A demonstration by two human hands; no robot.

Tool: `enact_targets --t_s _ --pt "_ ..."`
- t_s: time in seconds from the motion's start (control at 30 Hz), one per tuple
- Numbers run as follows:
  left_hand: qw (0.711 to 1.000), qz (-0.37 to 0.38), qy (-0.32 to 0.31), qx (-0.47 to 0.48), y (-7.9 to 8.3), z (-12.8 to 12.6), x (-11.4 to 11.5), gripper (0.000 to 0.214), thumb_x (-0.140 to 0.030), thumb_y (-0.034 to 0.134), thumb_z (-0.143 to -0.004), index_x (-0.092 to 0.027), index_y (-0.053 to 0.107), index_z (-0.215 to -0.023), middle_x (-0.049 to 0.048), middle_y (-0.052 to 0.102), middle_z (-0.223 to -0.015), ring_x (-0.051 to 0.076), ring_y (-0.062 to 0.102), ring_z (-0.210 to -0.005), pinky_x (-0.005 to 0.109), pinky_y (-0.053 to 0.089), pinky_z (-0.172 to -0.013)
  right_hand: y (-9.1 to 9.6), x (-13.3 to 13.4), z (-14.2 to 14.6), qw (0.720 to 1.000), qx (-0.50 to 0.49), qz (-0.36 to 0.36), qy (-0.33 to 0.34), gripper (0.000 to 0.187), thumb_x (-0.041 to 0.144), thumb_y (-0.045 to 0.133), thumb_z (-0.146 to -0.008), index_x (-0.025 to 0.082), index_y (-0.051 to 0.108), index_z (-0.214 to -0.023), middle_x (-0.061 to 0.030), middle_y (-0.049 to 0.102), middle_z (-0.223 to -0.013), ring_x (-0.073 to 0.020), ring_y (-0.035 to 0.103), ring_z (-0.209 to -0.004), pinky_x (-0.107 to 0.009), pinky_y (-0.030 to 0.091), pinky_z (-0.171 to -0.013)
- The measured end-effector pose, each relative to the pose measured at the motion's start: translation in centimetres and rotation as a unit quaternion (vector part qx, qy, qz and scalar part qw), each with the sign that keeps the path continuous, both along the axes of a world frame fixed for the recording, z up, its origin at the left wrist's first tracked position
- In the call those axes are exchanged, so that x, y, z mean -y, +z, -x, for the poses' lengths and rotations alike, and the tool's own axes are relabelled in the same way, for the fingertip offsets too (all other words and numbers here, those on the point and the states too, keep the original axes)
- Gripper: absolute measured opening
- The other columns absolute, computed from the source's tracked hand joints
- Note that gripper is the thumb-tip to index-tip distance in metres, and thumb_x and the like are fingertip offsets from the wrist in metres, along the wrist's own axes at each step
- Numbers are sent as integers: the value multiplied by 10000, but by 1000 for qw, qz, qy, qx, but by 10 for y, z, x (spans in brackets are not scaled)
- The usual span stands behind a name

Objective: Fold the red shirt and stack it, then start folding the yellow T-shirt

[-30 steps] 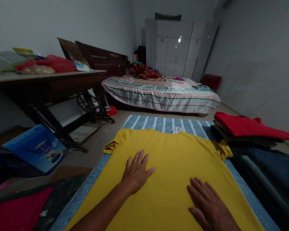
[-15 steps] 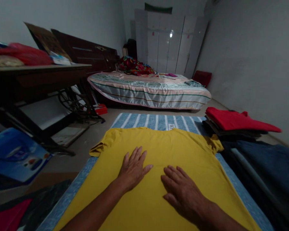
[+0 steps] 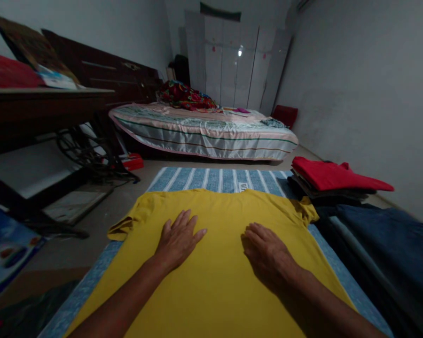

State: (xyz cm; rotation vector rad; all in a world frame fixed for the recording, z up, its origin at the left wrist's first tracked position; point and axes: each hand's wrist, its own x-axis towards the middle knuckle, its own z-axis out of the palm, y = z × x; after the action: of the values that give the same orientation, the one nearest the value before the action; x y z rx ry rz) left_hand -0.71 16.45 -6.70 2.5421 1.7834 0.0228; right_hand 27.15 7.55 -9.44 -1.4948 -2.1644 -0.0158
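A yellow T-shirt [image 3: 215, 281] lies spread flat, its neckline away from me and both short sleeves out to the sides. My left hand [image 3: 178, 239] rests open on its upper left part, fingers stretched and thumb apart. On the right half, my right hand [image 3: 268, 249] is palm down over the cloth with its fingers extended side by side and a shadow beneath it. Whether that palm touches the fabric I cannot tell. Neither hand holds anything. Under the shirt is a blue cover with white stripes [image 3: 193, 178].
To the right sit a folded red garment [image 3: 338, 173] atop a dark stack and folded jeans [image 3: 384, 234]. A treadle sewing table [image 3: 49, 105] stands left, above a blue box [image 3: 7, 251]. Beyond are a bed [image 3: 211, 136] and a wardrobe [image 3: 229, 65].
Both hands have slid a little farther up the shirt and apart, the left one leftward. My right hand's fingers are closer together. The view has turned slightly to the right.
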Motion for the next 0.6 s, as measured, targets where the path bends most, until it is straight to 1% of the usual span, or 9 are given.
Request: enact_targets --t_s 0.03,0.17,0.2,0.27,0.33,0.37,0.43,0.5,0.6 --pt "1000 7 7 -1 -1 6 -3 574 -494 319 -925 -165 443 -1378 122 285 -1526 267 219 -1416 514 187 -1103 1 -4 -5 1000 12 20 -10 194 292 499 -853 236 582 -1020 -78 595 -1125 -233 532 -1054 -382 426 -905" --pt "998 -8 60 -30 1 24 -4 568 -484 335 -920 -167 444 -1378 137 309 -1514 262 252 -1405 489 192 -1107 -4 -21 -41 980 46 29 -191 157 322 460 -867 225 530 -765 -84 581 -859 -235 547 -838 -388 436 -780" --pt "996 -17 78 -40 2 23 -3 572 -494 339 -916 -151 469 -1355 156 328 -1502 276 264 -1398 494 198 -1101 -5 -24 -42 976 48 24 -209 153 313 456 -865 227 516 -753 -85 572 -838 -235 539 -814 -391 431 -769" --pt "994 -33 91 -45 5 16 -4 580 -515 338 -911 -131 510 -1310 179 348 -1487 295 270 -1392 497 204 -1094 -4 -29 -28 983 46 10 -176 103 294 462 -859 225 526 -816 -98 578 -942 -240 534 -879 -390 420 -802" --pt "997 -38 55 -30 6 5 -11 581 -526 329 -914 -136 511 -1303 166 329 -1500 282 241 -1405 472 196 -1104 2 -35 -1 998 43 10 -48 123 288 478 -865 223 539 -950 -98 557 -1118 -241 505 -1028 -378 397 -878" --pt "999 -31 28 -19 6 1 -16 581 -528 321 -917 -147 494 -1320 151 307 -1514 269 221 -1414 458 190 -1111 6 -38 13 998 45 24 21 143 305 485 -876 227 538 -984 -88 552 -1143 -234 494 -1053 -369 389 -892" --pt "1000 2 -8 -4 5 -1 -29 589 -526 296 -926 -165 435 -1371 126 269 -1534 253 194 -1424 453 186 -1117 14 -49 32 993 45 51 94 166 348 479 -902 226 539 -997 -74 560 -1130 -223 491 -1056 -360 374 -908" --pt "1000 29 -2 -1 3 2 -43 593 -515 270 -935 -162 398 -1395 124 272 -1533 252 210 -1419 467 200 -1111 18 -64 35 993 44 72 83 186 373 466 -918 212 544 -969 -76 571 -1083 -219 501 -1023 -359 369 -899" --pt "999 0 48 -4 0 11 -59 578 -495 257 -943 -119 454 -1334 163 364 -1482 264 303 -1379 453 251 -1086 17 -84 26 996 32 85 -6 192 357 453 -926 191 550 -924 -86 575 -1018 -217 513 -955 -353 374 -855"
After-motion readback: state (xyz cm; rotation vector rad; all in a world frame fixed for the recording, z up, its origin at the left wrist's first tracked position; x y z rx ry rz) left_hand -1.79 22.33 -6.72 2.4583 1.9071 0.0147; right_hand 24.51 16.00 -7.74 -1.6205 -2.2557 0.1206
